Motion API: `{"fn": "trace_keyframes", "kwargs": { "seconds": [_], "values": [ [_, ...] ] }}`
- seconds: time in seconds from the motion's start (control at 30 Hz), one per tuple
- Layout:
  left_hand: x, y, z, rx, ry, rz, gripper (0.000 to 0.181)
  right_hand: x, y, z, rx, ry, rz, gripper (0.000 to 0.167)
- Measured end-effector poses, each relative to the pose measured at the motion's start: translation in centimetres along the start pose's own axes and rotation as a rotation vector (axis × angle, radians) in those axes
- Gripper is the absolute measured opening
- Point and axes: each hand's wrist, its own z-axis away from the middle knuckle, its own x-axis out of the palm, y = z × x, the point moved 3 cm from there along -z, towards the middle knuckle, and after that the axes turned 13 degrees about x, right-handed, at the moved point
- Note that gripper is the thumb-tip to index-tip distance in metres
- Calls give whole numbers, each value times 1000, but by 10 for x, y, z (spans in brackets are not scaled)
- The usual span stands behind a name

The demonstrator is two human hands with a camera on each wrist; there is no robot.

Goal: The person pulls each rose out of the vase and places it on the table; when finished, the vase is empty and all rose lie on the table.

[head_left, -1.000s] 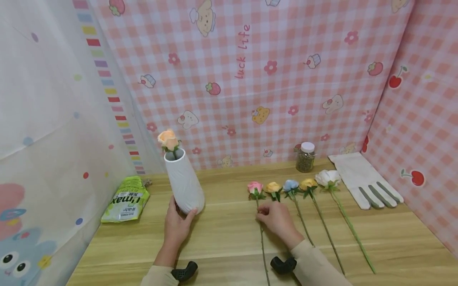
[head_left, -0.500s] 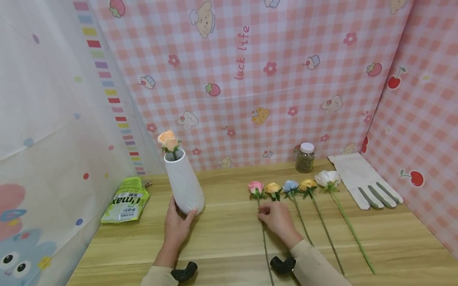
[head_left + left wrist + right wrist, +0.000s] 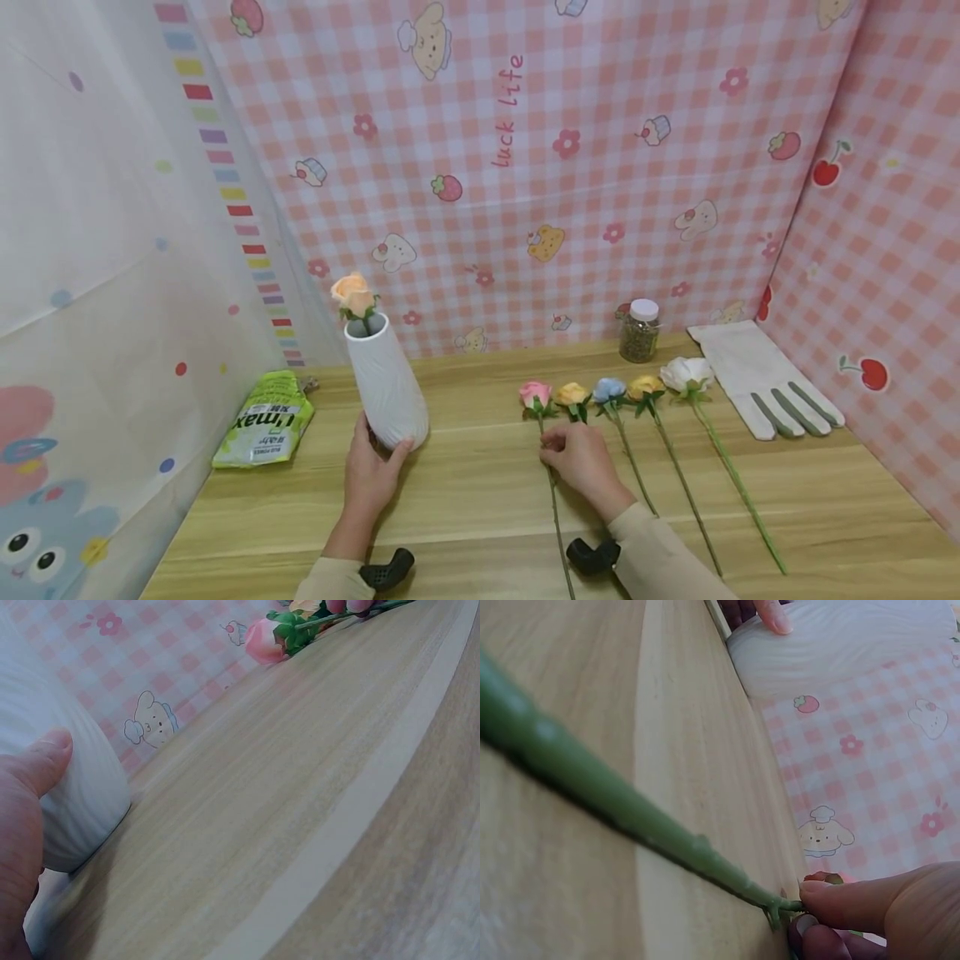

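Observation:
A tall white ribbed vase (image 3: 392, 396) stands on the left part of the table, with a peach rose (image 3: 352, 294) in its mouth. My left hand (image 3: 372, 477) holds the vase low down, thumb (image 3: 51, 754) on its near side in the left wrist view; its other fingers are mostly hidden. My right hand (image 3: 583, 465) pinches the stem of a pink rose (image 3: 536, 396) just below the bloom. In the right wrist view the green stem (image 3: 649, 821) runs from thumb and fingertip toward the camera. This rose lies at or very near the table surface.
Right of the pink rose lie a yellow-orange rose (image 3: 572, 394), a blue rose (image 3: 609, 389), another yellow rose (image 3: 646, 387) and a white rose (image 3: 687, 374). Behind them stand a lidded jar (image 3: 640, 332) and a white glove (image 3: 757, 375). A green packet (image 3: 266, 421) lies far left.
Over the second, the pink rose's stem has swung slightly right at its near end, and my right hand has shifted a little right. The left hand and vase stay put.

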Motion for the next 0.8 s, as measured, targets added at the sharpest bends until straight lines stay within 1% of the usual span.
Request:
{"fn": "trace_keyframes", "kwargs": {
  "seconds": [0.37,0.53,0.6,0.67,0.73,0.8],
  "values": [
    [-1,0,1,7,8,-8,90,-2,1,0,-5,-4,-41,11],
    [-1,0,2,-4,10,-19,90,-9,-2,-1,37,-15,-60,10],
    [0,0,2,-6,6,-23,90,-13,-9,-1,52,-34,-74,10],
    [0,-1,2,-10,3,-27,90,-19,-21,-2,55,-68,-95,11],
    [0,-1,1,-14,2,-29,91,-25,-37,-3,31,-102,-109,13],
    [0,-1,0,-12,6,-31,92,-31,-59,-6,5,-153,-139,15]
  ]
}}
